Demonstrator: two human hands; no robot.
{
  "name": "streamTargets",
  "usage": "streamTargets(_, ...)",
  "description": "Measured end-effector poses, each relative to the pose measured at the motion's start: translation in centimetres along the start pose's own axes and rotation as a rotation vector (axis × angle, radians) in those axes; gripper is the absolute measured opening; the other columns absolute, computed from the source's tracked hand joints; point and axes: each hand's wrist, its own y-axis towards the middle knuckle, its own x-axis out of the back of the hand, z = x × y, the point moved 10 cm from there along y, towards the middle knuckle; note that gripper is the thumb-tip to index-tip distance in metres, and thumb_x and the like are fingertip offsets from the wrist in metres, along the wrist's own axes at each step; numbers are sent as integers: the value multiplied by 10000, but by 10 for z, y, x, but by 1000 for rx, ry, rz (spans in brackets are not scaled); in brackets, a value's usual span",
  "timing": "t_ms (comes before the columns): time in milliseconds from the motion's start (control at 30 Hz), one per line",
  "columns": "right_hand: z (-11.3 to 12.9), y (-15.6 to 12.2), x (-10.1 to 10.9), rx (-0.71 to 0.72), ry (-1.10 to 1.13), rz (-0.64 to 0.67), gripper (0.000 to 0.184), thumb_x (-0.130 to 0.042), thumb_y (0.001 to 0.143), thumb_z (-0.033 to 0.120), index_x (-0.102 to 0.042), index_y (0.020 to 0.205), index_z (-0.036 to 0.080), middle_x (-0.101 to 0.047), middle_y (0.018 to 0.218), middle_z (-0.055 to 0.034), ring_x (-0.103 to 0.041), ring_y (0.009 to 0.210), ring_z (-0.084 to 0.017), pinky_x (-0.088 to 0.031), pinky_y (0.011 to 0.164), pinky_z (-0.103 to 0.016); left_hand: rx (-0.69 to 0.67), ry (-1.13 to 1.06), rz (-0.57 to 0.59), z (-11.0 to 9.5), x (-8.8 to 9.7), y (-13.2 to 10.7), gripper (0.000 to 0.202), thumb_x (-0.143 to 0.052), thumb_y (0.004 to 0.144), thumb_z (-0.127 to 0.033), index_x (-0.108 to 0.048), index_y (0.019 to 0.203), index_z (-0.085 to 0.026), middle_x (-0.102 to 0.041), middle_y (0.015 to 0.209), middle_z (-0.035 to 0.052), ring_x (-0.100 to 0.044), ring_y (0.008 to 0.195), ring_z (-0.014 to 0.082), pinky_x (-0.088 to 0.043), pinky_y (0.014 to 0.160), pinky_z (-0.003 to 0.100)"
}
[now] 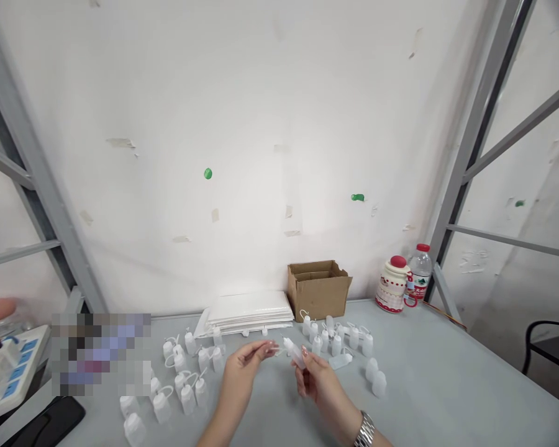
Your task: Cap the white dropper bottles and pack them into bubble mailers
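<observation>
One bottle [293, 351], clasped in the right hand [317, 376] at lower centre, tilts leftward, apparently presenting its tip to the left hand [243, 367], which pinches a thin white piece [280, 352].

Thin white piece [278, 351] at the left hand [249, 363]: too small to identify. Held bottle [292, 349]: partly covered by fingers of the right hand [315, 377]. Both forearms [229, 413] cut by lower edge. Pixelated patch [100, 354]: contents unreadable. Black slab [51, 422]: cut at bottom. White panel [28, 357]: cut at left. Clear bottle [422, 267]: partly behind cream jar [391, 287]. Cardboard box [321, 301]: floor hidden by front wall. Black furniture [552, 351]: cut at right.
</observation>
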Motion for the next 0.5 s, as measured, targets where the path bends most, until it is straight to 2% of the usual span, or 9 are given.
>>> streamTargets(133,9,-2,-3,93,-257,-9,589,-487,575,768,-493,624,180,-412,415,69,-348,362,-74,-275,406,-217,113,-343,-1,9,1,-1,386,-728,579,-415,-684,865,-160,-722,924,97,-631,952,249,-426,934,375)
streamTargets(200,17,-9,-6,178,-387,-30,570,-436,622,766,-460,623,196,-403,439,66,-373,405,-91,-308,438,-226,128,-433,33,7,-4,-4,384,-726,605,-381,-667,912,-158,-710,971,104,-612,997,246,-399,962,371)
streamTargets(333,30,-23,-12,318,-579,-63,477,-331,785,654,-447,678,203,-406,507,52,-393,486,-111,-333,501,-234,138,-431,130,0,-17,-10,351,-683,669,-372,-653,945,-157,-704,980,116,-588,1038,251,-371,975,372)
streamTargets(500,38,-31,-13,413,-670,-79,396,-299,856,540,-458,726,201,-403,550,44,-396,507,-119,-336,503,-231,124,-381,188,-7,-24,-12,352,-684,657,-390,-658,928,-166,-717,927,110,-587,1029,250,-359,970,368)
